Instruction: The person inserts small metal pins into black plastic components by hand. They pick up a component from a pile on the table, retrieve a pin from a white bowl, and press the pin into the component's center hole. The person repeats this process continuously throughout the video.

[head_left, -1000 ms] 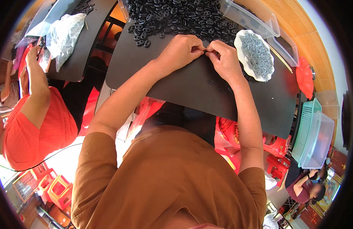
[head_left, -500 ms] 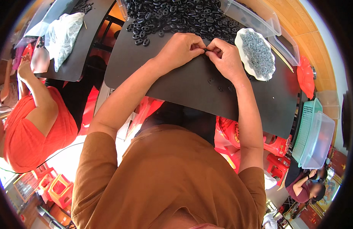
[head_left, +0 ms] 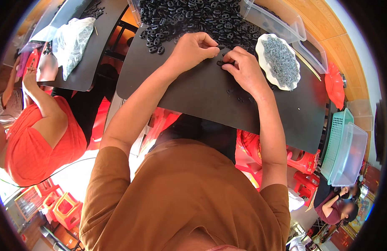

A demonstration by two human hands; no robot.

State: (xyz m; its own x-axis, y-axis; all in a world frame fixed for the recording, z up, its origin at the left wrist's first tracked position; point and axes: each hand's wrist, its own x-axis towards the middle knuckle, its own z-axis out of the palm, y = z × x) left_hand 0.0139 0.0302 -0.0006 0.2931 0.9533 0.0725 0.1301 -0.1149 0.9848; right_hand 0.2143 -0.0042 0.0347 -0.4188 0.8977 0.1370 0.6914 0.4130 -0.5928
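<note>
Over the near edge of a heap of black oval pieces with two holes point(head_left: 193, 19), both my hands work close together. My left hand point(head_left: 193, 51) is closed in a pinch, thumb against forefinger; a dark bit shows at its fingertips, too small to make out. To its right and slightly nearer, my right hand point(head_left: 246, 69) has curled fingers around a small black piece point(head_left: 220, 63), which sticks out at the fingertips. Beside the right hand stands a white scalloped dish point(head_left: 274, 83) full of small grey metal parts, perhaps screws. A few tiny dark bits point(head_left: 239, 99) lie below that hand.
Clear plastic bins point(head_left: 277, 25) flank the heap on the dark table point(head_left: 193, 104). Thin sticks point(head_left: 308, 67) lie right of the dish. A green basket point(head_left: 334, 142) is at the right. Leftward, a person in red point(head_left: 42, 138) sits by another table with a plastic bag point(head_left: 72, 44).
My hands, which met at the fingertips, have come apart. The left has shifted slightly up and left, the right slightly down, and a black piece now shows at the right fingertips.
</note>
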